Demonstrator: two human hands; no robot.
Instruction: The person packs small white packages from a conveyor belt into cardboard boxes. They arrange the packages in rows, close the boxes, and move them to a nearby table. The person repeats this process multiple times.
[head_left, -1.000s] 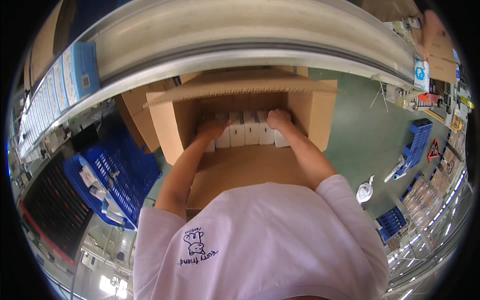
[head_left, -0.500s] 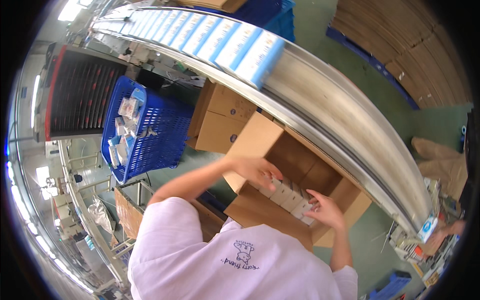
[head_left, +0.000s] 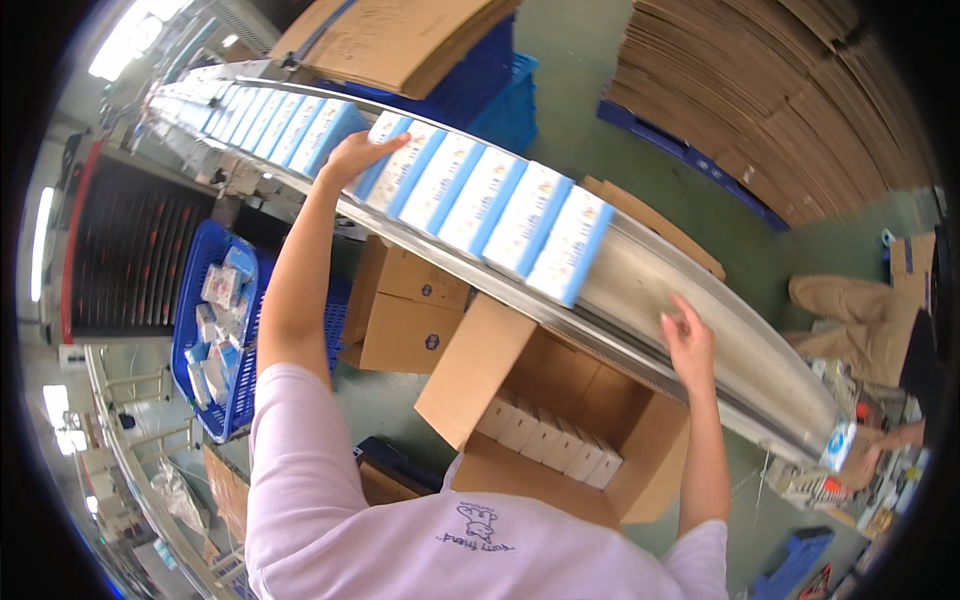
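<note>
A row of white-and-blue packs lies side by side on the conveyor belt. At the left end of the nearer group, my left hand touches a pack, with one finger stretched across its top. Part of that hand's fingers is hidden behind the pack. Over the belt's right part, beyond the last pack, my right hand hangs with fingers apart and holds nothing. Below the belt stands an open cardboard box. Inside it, along one side, several packs stand in a row with their pale ends up.
A blue basket with loose packs stands at left, beside closed cartons. Flattened cardboard is stacked at the far right. Another person's hand is near a pack at the belt's right end.
Both hands have left the cardboard box. My left hand has moved up and left to the packs on the belt, my right hand up over the belt. The view has shifted.
</note>
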